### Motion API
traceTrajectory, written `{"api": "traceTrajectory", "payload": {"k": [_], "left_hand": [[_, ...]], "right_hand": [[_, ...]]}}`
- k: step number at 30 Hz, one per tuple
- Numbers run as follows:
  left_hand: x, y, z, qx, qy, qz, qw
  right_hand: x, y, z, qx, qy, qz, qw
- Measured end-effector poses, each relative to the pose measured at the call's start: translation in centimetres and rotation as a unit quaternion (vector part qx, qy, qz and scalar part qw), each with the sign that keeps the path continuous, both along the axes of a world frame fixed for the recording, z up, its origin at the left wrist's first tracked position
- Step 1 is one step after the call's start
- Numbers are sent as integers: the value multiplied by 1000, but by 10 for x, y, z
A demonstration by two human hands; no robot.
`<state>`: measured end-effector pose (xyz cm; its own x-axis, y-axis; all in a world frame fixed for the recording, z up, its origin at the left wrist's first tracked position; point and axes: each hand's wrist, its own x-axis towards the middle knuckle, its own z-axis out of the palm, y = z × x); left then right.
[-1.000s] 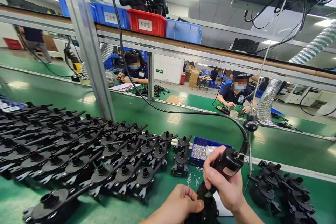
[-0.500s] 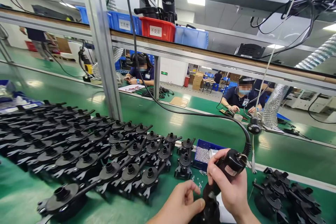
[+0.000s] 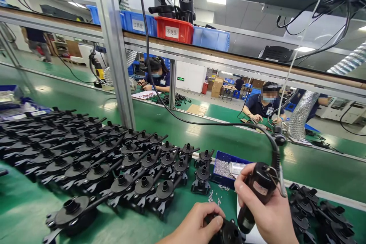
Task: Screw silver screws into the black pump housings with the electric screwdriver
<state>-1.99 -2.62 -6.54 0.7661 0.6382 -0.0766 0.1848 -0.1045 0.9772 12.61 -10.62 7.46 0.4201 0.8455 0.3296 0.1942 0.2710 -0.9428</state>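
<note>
My right hand (image 3: pixel 264 209) is wrapped round a black electric screwdriver (image 3: pixel 257 194) whose cable rises from its top; the tool is tilted, its tip pointing down towards a black plastic part (image 3: pixel 227 232) at the bottom edge. My left hand (image 3: pixel 197 225) grips that part from the left with curled fingers. Loose small silver screws (image 3: pixel 214 198) lie on the green mat just beyond it. A blue tray of screws (image 3: pixel 225 167) stands behind the hands.
Rows of several black round parts with nozzles (image 3: pixel 94 160) cover the green bench to the left. More black parts (image 3: pixel 314 209) lie at the right. A metal post (image 3: pixel 114 45) stands behind. Co-workers (image 3: pixel 264 103) sit at the far bench; bins (image 3: pixel 174 28) sit overhead.
My right hand has shifted the screwdriver right and lifted it off the part. The black part now shows under my left hand. The view has drifted a little rightward.
</note>
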Motion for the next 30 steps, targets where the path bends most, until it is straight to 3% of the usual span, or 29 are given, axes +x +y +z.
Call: {"api": "traceTrajectory", "payload": {"k": [3, 6, 8, 13, 20, 27, 30], "left_hand": [[-3, 5, 1, 93, 58, 31, 994], [-9, 15, -4, 247, 163, 77, 952], [-11, 20, -8, 287, 225, 66, 929], [-10, 20, -11, 322, 277, 38, 904], [-6, 19, -6, 302, 267, 34, 915], [6, 14, 0, 335, 356, -4, 873], [9, 16, -2, 340, 355, -11, 871]], "right_hand": [[4, -4, 5, 21, -31, -7, 999], [4, -2, 3, 49, -23, 21, 998], [3, 1, -1, 59, 7, 45, 997], [3, 8, -8, 53, 53, 83, 994], [1, 8, -11, 49, 57, 89, 993], [0, 8, -14, 52, 67, 106, 991], [1, 9, -14, 55, 72, 111, 990]]}}
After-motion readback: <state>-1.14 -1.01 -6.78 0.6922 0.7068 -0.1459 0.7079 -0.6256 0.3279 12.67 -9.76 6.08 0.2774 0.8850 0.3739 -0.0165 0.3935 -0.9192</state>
